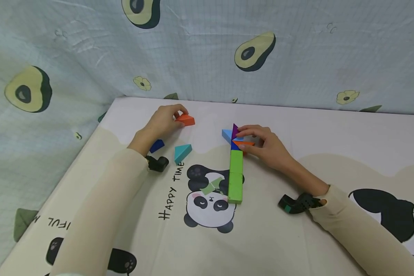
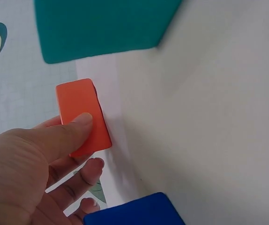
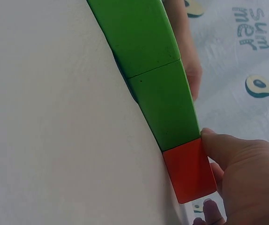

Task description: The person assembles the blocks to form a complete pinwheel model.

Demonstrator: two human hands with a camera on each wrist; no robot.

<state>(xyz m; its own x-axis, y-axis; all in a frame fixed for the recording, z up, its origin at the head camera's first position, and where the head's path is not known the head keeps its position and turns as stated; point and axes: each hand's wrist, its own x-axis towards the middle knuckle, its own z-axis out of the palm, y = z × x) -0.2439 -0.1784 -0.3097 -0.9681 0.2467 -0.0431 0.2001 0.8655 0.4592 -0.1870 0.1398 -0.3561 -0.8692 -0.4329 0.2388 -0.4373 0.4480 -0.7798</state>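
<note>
Ideally, the orange block point(image 1: 245, 143) just beyond the green blocks point(image 1: 236, 176) wants a light pinch from the right hand point(image 1: 269, 147) holding it, without nudging the purple piece point(image 1: 234, 131); the left hand point(image 1: 161, 120), well apart, grips a second orange block point(image 1: 188, 120).

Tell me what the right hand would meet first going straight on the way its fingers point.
Beyond the orange block in its grip, the right hand would likely meet the purple block first; whether they touch now is unclear.
</note>
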